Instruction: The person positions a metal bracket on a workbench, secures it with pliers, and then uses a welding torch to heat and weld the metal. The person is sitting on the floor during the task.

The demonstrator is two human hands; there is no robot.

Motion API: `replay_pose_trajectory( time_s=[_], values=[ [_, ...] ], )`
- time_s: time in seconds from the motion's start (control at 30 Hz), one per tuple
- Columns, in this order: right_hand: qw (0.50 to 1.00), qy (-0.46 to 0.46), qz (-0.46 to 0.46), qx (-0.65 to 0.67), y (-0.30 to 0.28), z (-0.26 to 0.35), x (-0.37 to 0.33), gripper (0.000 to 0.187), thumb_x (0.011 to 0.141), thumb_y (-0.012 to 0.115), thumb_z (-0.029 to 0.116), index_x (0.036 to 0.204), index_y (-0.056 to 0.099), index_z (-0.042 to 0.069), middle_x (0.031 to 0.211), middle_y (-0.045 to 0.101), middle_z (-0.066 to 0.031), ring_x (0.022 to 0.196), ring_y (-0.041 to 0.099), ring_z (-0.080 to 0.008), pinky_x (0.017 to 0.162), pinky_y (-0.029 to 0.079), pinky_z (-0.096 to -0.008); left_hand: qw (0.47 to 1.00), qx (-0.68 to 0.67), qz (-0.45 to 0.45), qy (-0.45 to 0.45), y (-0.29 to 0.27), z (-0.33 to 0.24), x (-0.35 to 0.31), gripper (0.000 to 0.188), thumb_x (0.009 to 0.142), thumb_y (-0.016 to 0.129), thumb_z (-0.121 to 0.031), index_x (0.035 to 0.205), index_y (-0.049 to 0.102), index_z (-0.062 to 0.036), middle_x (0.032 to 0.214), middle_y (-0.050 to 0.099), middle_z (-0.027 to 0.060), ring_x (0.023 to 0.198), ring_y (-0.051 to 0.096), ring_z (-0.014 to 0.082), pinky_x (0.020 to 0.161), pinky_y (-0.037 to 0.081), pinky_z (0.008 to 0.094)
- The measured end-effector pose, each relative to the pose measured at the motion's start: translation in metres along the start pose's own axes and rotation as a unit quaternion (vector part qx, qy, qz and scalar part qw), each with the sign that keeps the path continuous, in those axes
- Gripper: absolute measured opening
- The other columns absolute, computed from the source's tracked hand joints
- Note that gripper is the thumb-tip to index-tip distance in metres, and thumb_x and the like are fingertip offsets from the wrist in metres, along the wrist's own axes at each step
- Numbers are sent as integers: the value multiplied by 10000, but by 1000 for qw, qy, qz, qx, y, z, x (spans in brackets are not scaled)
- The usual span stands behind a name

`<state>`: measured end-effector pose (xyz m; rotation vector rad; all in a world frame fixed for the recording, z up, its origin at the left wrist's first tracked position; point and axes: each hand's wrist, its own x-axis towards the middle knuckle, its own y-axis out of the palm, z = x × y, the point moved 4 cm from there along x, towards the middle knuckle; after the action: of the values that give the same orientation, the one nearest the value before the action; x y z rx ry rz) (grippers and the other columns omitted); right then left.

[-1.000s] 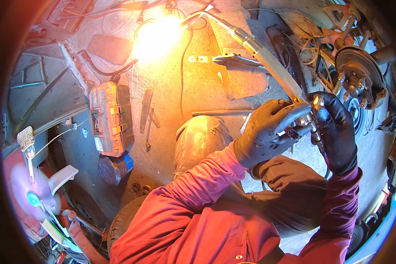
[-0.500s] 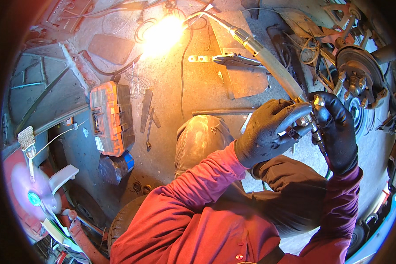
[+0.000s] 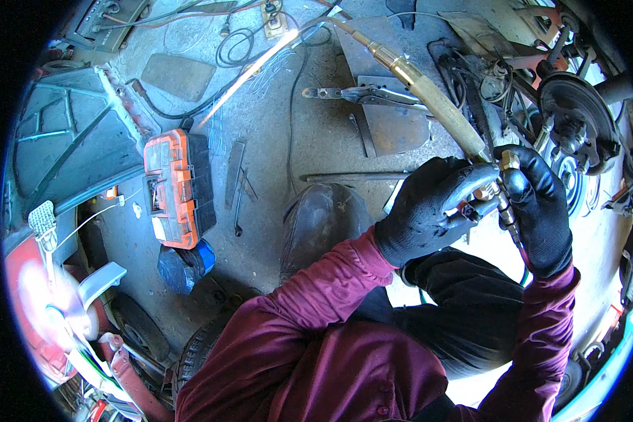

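orange toolbox (image 3: 177, 188) left of torch (image 3: 436, 100)

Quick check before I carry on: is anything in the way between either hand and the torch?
Nothing visible is. The gloved left hand and gloved right hand are both on the gas torch at its valve end, and its flame is at the far tip, pointing away from them.

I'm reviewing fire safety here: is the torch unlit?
No, a long, narrow, bright flame streams from the tip of the brass-coloured torch.
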<state>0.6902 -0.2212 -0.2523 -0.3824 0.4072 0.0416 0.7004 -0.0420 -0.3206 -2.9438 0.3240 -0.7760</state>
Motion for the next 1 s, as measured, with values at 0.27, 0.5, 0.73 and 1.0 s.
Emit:
replay_pose_trajectory(
  time_s=[0.27,0.5,0.73,1.0],
  values=[
    [1000,11,0,-3,1,3,0,352,1068,634,344,1264,665,54,969,648,22,779,531,-53,681,462,-229,1000,1,3,-3,0,0,0,496,790,895,-157,1239,704,-65,1044,719,137,894,709,304,777,559,384],
    [997,-33,-20,-59,3,3,2,390,1071,612,396,1294,645,78,835,598,36,622,513,-36,547,424,-208,1000,7,-1,3,1,1,-1,503,784,898,-159,1239,705,-64,1051,719,137,896,707,307,779,558,384],
    [1000,-5,-5,-17,3,3,-1,355,1076,614,358,1285,645,72,915,630,31,659,511,-32,561,432,-216,1000,5,-2,-3,0,1,-2,494,779,897,-149,1227,708,-65,1026,716,135,874,702,302,758,552,383],
    [999,-2,-14,-36,0,0,-1,352,1078,616,328,1278,658,41,1063,671,-13,859,571,-79,756,495,-257,1000,-24,2,-4,-1,5,-3,633,755,925,-173,1319,663,-55,1033,707,96,870,686,225,757,546,341]
  ],
)
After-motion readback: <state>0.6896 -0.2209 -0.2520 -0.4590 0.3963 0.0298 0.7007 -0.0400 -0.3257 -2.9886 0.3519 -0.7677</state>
